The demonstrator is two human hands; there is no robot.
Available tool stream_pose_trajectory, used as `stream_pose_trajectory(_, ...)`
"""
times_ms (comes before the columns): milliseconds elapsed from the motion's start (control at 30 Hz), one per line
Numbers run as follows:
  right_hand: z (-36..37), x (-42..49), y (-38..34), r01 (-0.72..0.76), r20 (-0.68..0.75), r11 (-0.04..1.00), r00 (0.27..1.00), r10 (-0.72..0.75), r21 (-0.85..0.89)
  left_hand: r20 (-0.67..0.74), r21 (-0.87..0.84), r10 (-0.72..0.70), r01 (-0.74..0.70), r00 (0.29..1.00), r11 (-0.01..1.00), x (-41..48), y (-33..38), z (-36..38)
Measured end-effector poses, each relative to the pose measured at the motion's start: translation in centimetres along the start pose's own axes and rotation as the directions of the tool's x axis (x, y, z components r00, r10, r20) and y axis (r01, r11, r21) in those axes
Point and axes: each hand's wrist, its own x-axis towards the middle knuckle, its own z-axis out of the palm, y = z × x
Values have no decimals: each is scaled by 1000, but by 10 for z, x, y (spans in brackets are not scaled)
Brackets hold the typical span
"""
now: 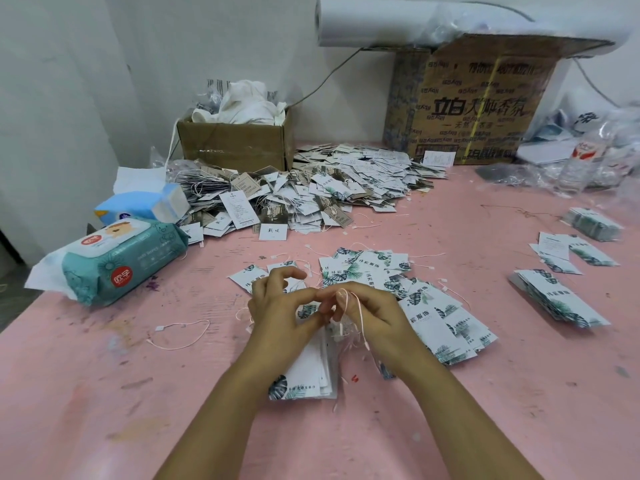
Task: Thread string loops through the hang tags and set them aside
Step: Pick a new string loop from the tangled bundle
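- The right hand (370,313) has a narrow grip, its fingertips pinching a thin pink string loop (360,318) that trails down over the knuckles.
- The left hand (277,306) is curled too, thumb meeting forefinger. It seems to pinch the top of a small stack of white hang tags with green leaf print (304,382), though the contact is hidden behind the fingers.
- That stack lies on the pink surface (104,393), midway along its near edge, under both hands.
- Risk: the string is fine and limp. If the pinch slackens before the end is through the hole, it may slip out or snag on the loose strings beneath the hands.
- Risk: several tags are held together, so the loop could catch more than one, or the stack could fan apart.
- Count:
  - one loop in hand
  - one loose pink loop (180,336) towards the left edge, and others scattered
  - one fan of leaf-print tags (433,317) just right of the hands
  - three small tag piles (557,303) by the right edge
  - one heap of strung tags (311,188) at the far edge, too many to count
  - two brown cardboard boxes (235,143)
  - one teal pack of wet wipes (117,268)
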Motion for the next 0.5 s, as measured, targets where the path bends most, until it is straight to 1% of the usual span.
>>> stream_pose_trajectory(100, 0, 0, -3, 6, 29, 996, 1000, -9, 90, -6, -48, 9, -10, 1000, 999, 0, 3, -2)
stream_pose_trajectory(200, -2, 0, -6, -1, 49, 992, 999, -5, 123, -13, -69, 26, -27, 1000, 997, -1, 5, -3)
stream_pose_trajectory(400, -3, -1, -9, 25, 79, 998, 996, -30, 61, 0, -48, 56, -56, 998, 997, 0, 5, -2)
stream_pose_trajectory(433, -3, -1, -9, 27, 63, 998, 998, -30, 50, 6, -42, 62, -62, 998, 997, 1, 5, -2)
stream_pose_trajectory(500, -4, 0, -8, 6, -12, 1000, 1000, -5, 25, 13, -56, 59, -58, 998, 997, 2, 4, -3)
